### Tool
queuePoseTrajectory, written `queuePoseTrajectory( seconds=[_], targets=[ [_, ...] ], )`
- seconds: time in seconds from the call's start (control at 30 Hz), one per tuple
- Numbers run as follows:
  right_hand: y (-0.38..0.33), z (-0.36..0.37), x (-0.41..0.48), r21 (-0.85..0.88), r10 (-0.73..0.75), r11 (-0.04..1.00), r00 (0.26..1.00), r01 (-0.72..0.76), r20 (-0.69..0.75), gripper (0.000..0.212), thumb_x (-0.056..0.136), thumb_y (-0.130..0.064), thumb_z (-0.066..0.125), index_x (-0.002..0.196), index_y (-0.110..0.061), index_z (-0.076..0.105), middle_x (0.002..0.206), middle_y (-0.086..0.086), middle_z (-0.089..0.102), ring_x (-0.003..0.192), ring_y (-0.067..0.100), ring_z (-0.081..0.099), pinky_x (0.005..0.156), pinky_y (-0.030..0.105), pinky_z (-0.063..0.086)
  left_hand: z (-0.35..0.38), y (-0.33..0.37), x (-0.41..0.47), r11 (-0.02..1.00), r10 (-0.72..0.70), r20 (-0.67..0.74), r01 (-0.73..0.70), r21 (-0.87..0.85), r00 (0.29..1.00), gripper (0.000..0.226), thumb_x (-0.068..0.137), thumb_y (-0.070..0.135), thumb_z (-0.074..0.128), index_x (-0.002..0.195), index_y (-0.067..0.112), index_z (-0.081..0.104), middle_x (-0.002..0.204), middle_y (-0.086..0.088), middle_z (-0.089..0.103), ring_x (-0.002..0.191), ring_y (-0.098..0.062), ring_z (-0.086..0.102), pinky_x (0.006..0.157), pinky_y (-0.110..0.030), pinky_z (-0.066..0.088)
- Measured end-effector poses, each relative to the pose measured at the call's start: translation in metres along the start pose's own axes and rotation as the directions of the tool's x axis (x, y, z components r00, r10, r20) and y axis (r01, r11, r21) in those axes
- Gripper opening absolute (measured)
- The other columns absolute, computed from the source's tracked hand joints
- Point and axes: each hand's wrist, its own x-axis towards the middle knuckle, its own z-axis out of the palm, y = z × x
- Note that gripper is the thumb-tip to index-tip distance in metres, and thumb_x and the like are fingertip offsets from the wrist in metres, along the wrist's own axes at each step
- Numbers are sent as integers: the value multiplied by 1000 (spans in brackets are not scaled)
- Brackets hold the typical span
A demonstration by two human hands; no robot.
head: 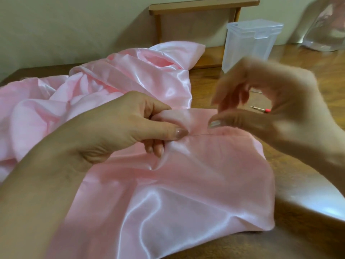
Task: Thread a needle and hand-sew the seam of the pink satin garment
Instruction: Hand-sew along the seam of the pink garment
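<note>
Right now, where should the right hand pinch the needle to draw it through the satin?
Pinch the bare shaft of the needle with the right hand, coming from the right, probably along the seam. It lies nearly flat on the pink satin, its other end pinned under the left hand thumb.

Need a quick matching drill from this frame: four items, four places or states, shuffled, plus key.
1. thin steel needle
2. clear plastic lidded box
3. red-tipped tool
4. left hand

A. upright on the wooden table, behind the hands
B. lying flat on the table
C. pinching a fold of the pink satin garment
D. lying along the seam

Pairs: 1-D, 2-A, 3-B, 4-C
</note>
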Motion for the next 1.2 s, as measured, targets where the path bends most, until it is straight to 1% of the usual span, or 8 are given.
queuePoseTrajectory(
  seconds=[0.13, 0.23, 0.3, 0.4, 0.53, 0.97, 1.1, 1.2],
  targets=[
    [-3, 9, -1, 111, 201, 965, 941, -238, 273, 26, 64, -41, 80, 74, -18, 73, 66, -1, 69, 62, 17, 64, 62, 39, 50, 0, 0, -1, 1000, 9, 32, -9, 9, 999, 11, 64, 18, 70, 65, 6, 72, 51, -5, 62, 42, -7, 56, 42, -15, 44],
    [-4, 9, 0, 308, 262, 879, 909, -363, 323, 26, 59, -32, 76, 69, -8, 73, 65, 11, 69, 62, 28, 65, 65, 40, 55, 1, 4, -3, 1000, -2, 46, 2, 15, 999, 15, 64, 17, 81, 64, 6, 71, 50, -6, 61, 43, -9, 58, 43, -16, 45],
    [-3, 8, 1, 377, 297, 825, 890, -422, 346, 25, 57, -27, 77, 69, -5, 73, 63, 14, 68, 56, 29, 60, 60, 33, 52, 0, 4, -2, 995, 1, 15, -3, 96, 1000, 27, 64, 27, 82, 66, 4, 70, 52, -12, 60, 47, -14, 58, 49, -25, 50],
    [-3, 10, 0, 433, 318, 761, 860, -483, 400, 19, 57, -12, 85, 67, -3, 71, 55, 9, 63, 49, 17, 55, 51, 24, 46, 1, 3, -1, 985, 13, -7, -12, 175, 1000, 40, 60, 41, 74, 72, 3, 68, 60, -22, 61, 55, -27, 56, 58, -42, 50],
    [-3, 11, 0, 462, 336, 722, 844, -515, 417, 13, 55, -7, 82, 64, -6, 73, 53, 6, 63, 47, 15, 54, 48, 22, 44, -1, 0, -2, 992, -29, -4, 29, 123, 1000, 44, 50, 45, 74, 70, 5, 72, 62, -26, 63, 53, -33, 59, 52, -32, 50],
    [-4, 11, 1, 471, 307, 716, 838, -515, 451, 14, 57, -3, 75, 69, -9, 76, 56, 8, 66, 48, 14, 56, 46, 21, 48, 1, -4, 0, 990, -32, -9, 33, 137, 999, 45, 51, 47, 71, 69, 6, 71, 60, -25, 63, 52, -35, 60, 50, -31, 50],
    [2, 17, 0, 413, 353, 736, 825, -536, 441, 15, 69, 12, 72, 70, -3, 74, 56, 5, 65, 51, 13, 60, 52, 28, 50, 2, -4, 1, 990, -26, -11, 28, 136, 1000, 43, 52, 48, 71, 67, 7, 71, 59, -24, 63, 52, -35, 60, 50, -31, 50],
    [6, 20, 0, 369, 381, 751, 816, -547, 435, 15, 76, 11, 67, 69, -2, 71, 59, 5, 66, 54, 16, 62, 56, 31, 52, 2, -4, 1, 990, -22, -12, 24, 143, 1000, 44, 52, 48, 70, 68, 7, 71, 59, -24, 63, 52, -37, 60, 49, -31, 51]
  ],
)
